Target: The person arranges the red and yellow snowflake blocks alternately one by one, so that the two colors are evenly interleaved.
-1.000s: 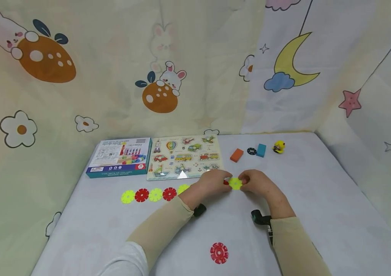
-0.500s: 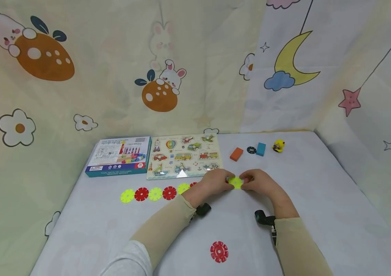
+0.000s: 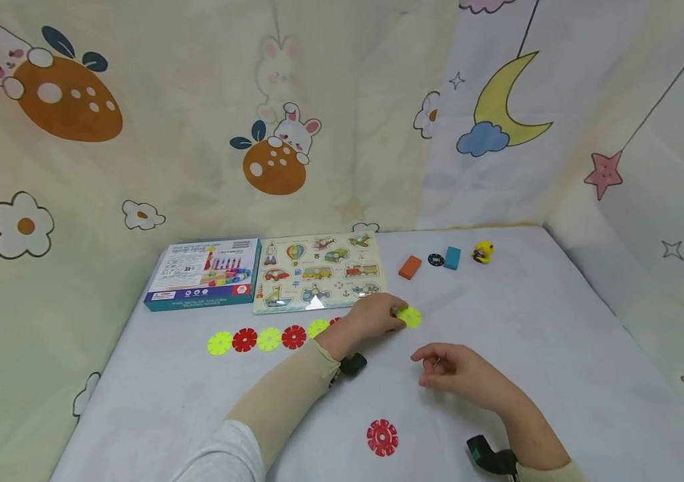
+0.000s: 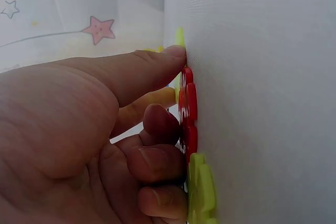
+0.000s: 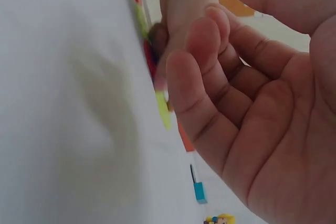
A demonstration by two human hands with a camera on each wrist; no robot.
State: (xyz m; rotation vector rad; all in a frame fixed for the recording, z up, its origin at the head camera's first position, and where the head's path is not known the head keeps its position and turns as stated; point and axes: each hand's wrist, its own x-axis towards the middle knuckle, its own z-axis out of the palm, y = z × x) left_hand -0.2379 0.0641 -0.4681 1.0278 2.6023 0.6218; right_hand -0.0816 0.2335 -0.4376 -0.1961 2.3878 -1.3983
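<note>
At the right end of a row of flat plastic snowflake discs, my left hand (image 3: 373, 316) pinches the edge of a yellow snowflake disc (image 3: 413, 317). Its thumb and index fingertips lie at that rim in the left wrist view, and the curled fingers are beside a red disc (image 4: 189, 108). The row runs left, alternating red (image 3: 244, 339) and yellow discs (image 3: 219, 343), partly hidden behind the left hand and wrist. My right hand (image 3: 468, 375) hovers over the table with loosely bent fingers, holding nothing. A lone red disc (image 3: 382, 438) lies nearer the front.
Behind the row lie a boxed toy set (image 3: 203, 274) and a vehicle picture puzzle board (image 3: 317, 273). Back right are an orange block (image 3: 410, 267), a black round chip (image 3: 435, 260), a blue block (image 3: 452, 258) and a small yellow figure (image 3: 483, 252). Patterned cloth walls (image 3: 348, 134) enclose the table.
My right hand has let go of the yellow disc and drawn back toward the front right. The left hand stays at the disc. The head view has shifted slightly.
</note>
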